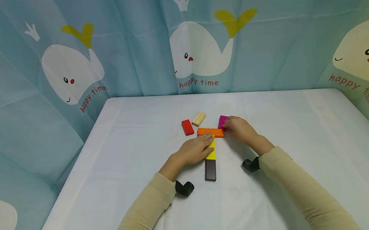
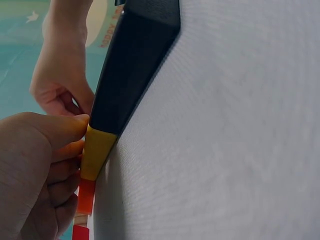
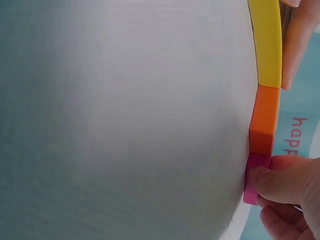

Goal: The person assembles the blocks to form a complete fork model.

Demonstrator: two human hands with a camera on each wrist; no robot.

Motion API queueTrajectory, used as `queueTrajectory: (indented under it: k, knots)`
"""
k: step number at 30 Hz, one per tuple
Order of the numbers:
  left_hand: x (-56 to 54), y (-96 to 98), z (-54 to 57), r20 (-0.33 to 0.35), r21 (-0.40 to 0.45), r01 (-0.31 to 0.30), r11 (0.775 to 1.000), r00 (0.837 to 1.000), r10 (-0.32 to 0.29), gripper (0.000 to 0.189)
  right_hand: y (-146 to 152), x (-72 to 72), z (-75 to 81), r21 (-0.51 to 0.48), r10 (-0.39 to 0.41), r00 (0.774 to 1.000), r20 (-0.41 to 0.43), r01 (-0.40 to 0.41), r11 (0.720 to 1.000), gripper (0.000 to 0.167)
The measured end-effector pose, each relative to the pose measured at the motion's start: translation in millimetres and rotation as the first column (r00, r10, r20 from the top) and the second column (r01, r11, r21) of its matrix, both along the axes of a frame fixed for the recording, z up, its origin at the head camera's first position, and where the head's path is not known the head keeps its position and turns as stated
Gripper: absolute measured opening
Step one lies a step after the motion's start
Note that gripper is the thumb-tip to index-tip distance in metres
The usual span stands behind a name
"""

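Observation:
My left hand (image 1: 196,149) lies across the yellow block (image 1: 212,153), its fingertips reaching the orange block (image 1: 217,132). In the left wrist view the thumb touches the top of the yellow block near its joint with the dark block (image 2: 131,65). My right hand (image 1: 240,129) pinches the magenta block (image 1: 222,121), with the thumb on its near side in the right wrist view. That magenta block (image 3: 251,195) meets the orange block's right end. The orange block lies crosswise at the far end of the yellow one, and the dark block continues the row toward me.
A red block (image 1: 187,127) and a pale wood block (image 1: 199,119) lie beyond the orange block, to its left. White cloth covers the table (image 1: 133,134). A blue curtain (image 1: 151,44) with whales hangs behind it. Black wrist mounts (image 1: 185,188) jut from both sleeves.

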State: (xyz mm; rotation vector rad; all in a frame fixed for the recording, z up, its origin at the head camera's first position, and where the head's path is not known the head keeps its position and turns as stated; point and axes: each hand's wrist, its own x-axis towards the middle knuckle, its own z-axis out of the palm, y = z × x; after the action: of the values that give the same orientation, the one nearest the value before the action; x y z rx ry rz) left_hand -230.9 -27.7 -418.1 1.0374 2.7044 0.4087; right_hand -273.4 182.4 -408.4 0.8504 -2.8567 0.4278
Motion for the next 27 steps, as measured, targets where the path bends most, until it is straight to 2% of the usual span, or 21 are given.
queueTrajectory:
  k: [9,27]
  knots:
    - [-1.1,-1.1,-2.2,-0.005,0.028,0.014,1.000,1.000,-0.014,0.052,-4.3,-0.8,0.8,-0.002,-0.011,1.000,0.018,0.011,1.000,0.014]
    - [-0.6,-1.9,-2.8,-0.023,0.025,0.020,0.999,1.000,-0.019,0.052,-6.1,-2.1,-1.0,-0.031,-0.015,1.000,0.012,0.016,0.999,0.014]
